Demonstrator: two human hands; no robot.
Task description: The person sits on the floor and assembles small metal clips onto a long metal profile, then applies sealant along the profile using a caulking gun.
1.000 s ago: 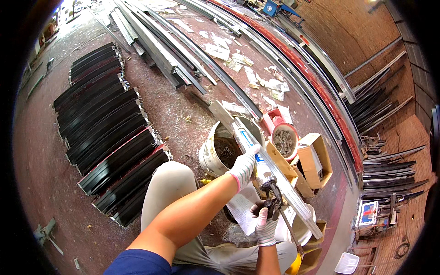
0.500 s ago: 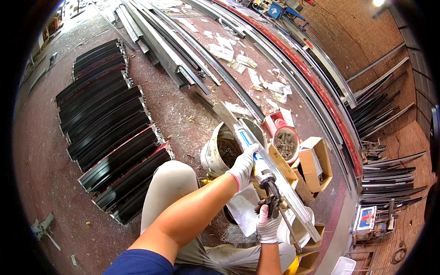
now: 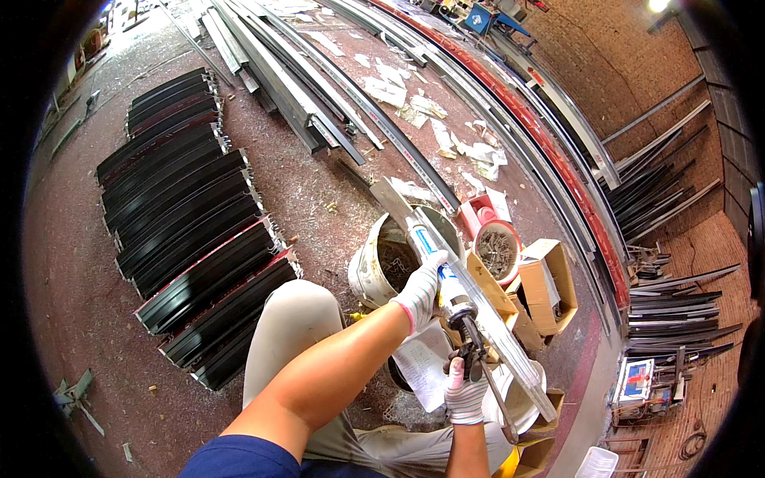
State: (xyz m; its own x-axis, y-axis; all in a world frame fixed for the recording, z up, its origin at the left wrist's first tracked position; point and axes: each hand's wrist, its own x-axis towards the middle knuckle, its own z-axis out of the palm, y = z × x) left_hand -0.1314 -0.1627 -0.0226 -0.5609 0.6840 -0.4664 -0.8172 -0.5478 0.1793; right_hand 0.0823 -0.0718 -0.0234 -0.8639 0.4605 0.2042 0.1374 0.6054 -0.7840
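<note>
Reddish workshop floor (image 3: 72,263), gritty with shavings, runs under everything. At the left lie rows of black curved metal profiles (image 3: 179,215); beyond them long grey aluminium rails (image 3: 279,76) stretch away, with scraps of white paper (image 3: 454,135) strewn beside them.

Near the middle stands a dirty white bucket (image 3: 368,275). Over it the gloved left hand (image 3: 420,288) is wrapped around the barrel of a caulking gun (image 3: 454,299), whose white-and-blue cartridge points up and away along a pale aluminium strip (image 3: 498,334). Just below, the gloved right hand (image 3: 464,392) is clenched on the gun's trigger handle. The gun looks rigid and moderately heavy, nose-heavy with the full tube, so one hand on the barrel and one on the handle seems the sound hold; the smooth cartridge could slip in a glove.

Right of the bucket sit a red-and-white tub of screws (image 3: 498,248) and open cardboard boxes (image 3: 550,283). Farther right, a small white, blue and red box (image 3: 636,381) rests by dark stacked metal bars (image 3: 677,307).
</note>
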